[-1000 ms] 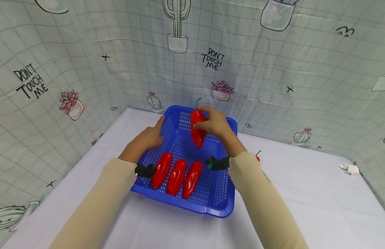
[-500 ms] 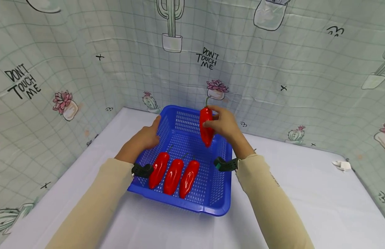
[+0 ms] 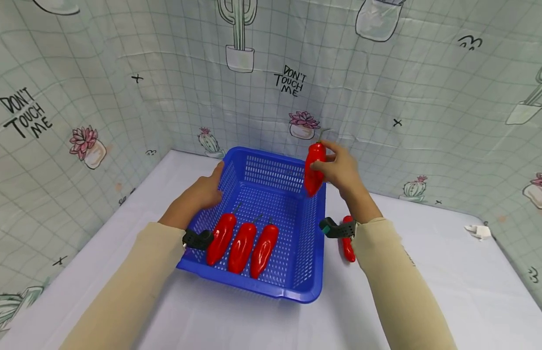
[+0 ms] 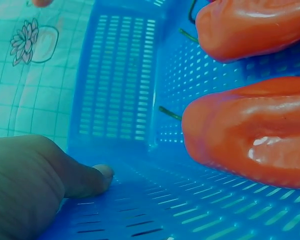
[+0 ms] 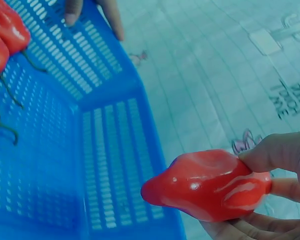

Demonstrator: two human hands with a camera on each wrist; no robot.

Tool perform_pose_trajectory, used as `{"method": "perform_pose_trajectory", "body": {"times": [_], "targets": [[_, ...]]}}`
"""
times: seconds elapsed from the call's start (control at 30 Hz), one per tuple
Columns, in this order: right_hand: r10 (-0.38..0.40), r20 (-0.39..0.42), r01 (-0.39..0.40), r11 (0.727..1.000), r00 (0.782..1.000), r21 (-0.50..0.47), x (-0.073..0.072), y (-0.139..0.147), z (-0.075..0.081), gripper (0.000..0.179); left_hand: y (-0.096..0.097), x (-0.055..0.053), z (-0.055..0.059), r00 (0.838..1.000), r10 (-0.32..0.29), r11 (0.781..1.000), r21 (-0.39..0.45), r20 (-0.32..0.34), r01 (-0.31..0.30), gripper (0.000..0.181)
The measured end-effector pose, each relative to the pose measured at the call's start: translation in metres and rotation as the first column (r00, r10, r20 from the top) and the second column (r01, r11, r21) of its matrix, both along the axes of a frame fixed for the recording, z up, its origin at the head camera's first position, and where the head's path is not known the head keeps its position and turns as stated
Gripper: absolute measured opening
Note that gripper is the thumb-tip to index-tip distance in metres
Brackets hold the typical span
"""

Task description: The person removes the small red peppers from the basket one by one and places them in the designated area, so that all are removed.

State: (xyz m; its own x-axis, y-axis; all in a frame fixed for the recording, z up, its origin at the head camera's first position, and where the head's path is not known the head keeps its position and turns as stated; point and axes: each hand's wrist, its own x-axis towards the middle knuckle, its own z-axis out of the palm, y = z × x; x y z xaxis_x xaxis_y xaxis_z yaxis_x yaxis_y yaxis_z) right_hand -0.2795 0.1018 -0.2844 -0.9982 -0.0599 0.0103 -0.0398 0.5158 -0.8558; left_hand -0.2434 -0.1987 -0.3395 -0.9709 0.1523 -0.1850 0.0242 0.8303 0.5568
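My right hand [image 3: 342, 167] holds a red pepper [image 3: 313, 170] between thumb and fingers, its green stem up and its tip hanging down at the back right rim of a blue plastic basket [image 3: 271, 199]. In the right wrist view this pepper [image 5: 205, 187] is glossy and blunt, beside the basket wall. My left hand [image 3: 201, 192] grips the basket's left wall, thumb [image 4: 92, 180] on the inner side and the fingers outside. Three red peppers [image 3: 242, 248] lie side by side at the front left of the basket, stems pointing back.
Another red pepper [image 3: 349, 248] lies on the white table right of the basket, partly covered by my right wrist. A small white crumpled piece [image 3: 478, 232] lies at the far right. A cactus-print cloth [image 3: 363, 97] hangs close behind the basket.
My right hand has carried the pepper rightward and slightly up, from over the basket to its back right rim. The pepper on the table now shows more. The left hand keeps its grip.
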Motion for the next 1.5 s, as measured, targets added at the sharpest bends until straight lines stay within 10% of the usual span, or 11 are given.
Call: {"method": "perform_pose_trajectory", "body": {"times": [1.5], "targets": [[-0.134,0.248,0.097,0.983,0.959,0.155,0.031,0.133,-0.070,0.073,0.000,0.000,0.003,0.999,-0.024,0.999,0.023,0.026,0.024,0.079]]}}
